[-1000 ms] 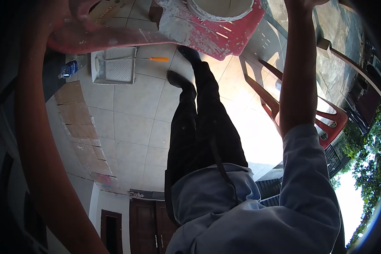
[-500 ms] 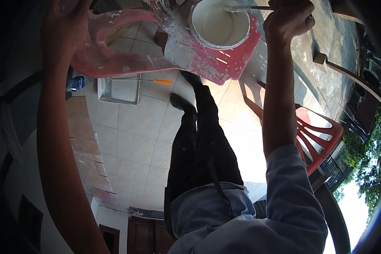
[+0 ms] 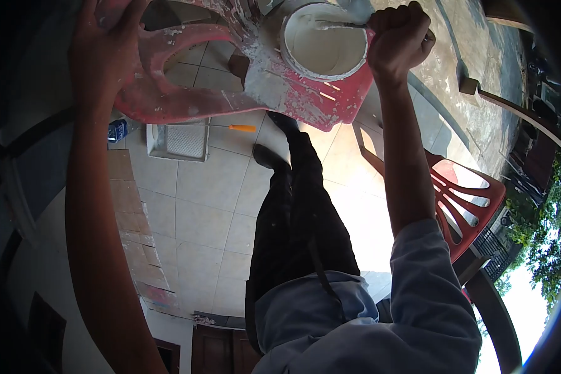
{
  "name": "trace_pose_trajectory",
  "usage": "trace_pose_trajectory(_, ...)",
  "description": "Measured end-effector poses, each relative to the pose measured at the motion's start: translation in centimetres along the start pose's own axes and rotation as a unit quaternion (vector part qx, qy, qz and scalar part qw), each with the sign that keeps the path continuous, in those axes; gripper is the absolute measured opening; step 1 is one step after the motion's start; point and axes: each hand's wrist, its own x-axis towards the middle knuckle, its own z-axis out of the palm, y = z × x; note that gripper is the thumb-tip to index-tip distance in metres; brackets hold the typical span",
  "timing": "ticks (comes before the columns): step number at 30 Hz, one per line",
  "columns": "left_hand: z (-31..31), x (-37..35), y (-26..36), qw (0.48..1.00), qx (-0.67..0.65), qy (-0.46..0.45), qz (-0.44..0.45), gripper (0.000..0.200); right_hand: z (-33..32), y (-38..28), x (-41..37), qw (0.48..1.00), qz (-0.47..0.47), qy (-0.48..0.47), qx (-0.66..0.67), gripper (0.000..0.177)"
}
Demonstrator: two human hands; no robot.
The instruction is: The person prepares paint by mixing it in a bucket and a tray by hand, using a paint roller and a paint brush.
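Note:
At the upper left, my left hand (image 3: 106, 53) is closed on the back of a red plastic chair (image 3: 174, 103) spattered with white paint; its fingertips are partly cut off by the frame. On the chair's seat stands an open bucket of white paint (image 3: 324, 53), its rim smeared. My right hand (image 3: 402, 40) makes a fist just right of the bucket. From it a thin tool with a paint-coated end (image 3: 340, 25) reaches over the bucket's mouth, its tip at or in the paint. Whether this is a brush or a putty knife I cannot make out.
Below the chair, a white paint tray (image 3: 179, 142) lies on the tiled floor with an orange-handled tool (image 3: 242, 128) across it. A blue can or bottle (image 3: 117, 130) is beside it. Cardboard strips (image 3: 128, 215) run along the left. A second red chair (image 3: 464, 206) stands at right.
My right hand has moved left and slightly down, bringing the tool's end further into the bucket's mouth. The view has shifted slightly; my left hand stays on the chair.

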Motion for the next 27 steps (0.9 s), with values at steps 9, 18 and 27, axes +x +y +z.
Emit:
trace_pose_trajectory(9,-1.1,-7.2,1.4,0.971,-0.061,-0.011,0.229,0.051,-1.4,-2.2,2.8,0.990,0.018,0.002,-0.141,0.041)
trace_pose_trajectory(18,-0.9,-5.3,-0.1,0.937,-0.056,0.002,0.346,0.049,-0.8,-2.6,-2.8,0.975,0.179,-0.081,-0.107,0.044)
trace_pose_trajectory(27,-1.9,-6.4,1.5,0.981,-0.101,-0.143,0.081,0.066,-4.9,1.0,0.4,0.967,0.152,0.103,-0.175,0.052)
